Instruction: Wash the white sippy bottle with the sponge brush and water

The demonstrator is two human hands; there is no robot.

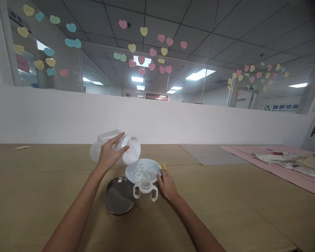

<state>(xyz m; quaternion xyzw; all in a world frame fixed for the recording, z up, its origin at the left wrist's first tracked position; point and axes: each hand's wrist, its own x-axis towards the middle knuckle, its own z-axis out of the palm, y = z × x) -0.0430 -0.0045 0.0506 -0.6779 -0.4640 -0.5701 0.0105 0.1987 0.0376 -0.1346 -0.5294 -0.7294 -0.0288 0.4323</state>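
Observation:
My left hand (110, 153) is closed around a translucent plastic pitcher (96, 151), tipped on its side with its white-rimmed mouth facing right, over a white bowl (130, 171). My right hand (168, 183) rests at the bowl's right rim, its fingers touching the edge; whether they grip it is hard to make out. Inside the bowl lie a white ring-shaped cap (138, 176) and clear small parts. In front of it stands an uncapped clear baby bottle (145, 200) with two white handles. A round metal tray (120, 196) lies left of the bottle.
Something yellow (163, 166) shows behind my right hand. A pink cloth (254, 157) with white fabric pieces (280, 161) covers the table's right end, beside a grey mat (210, 154). At the back, a white wall (173, 122) with windows borders the wooden table (215, 210).

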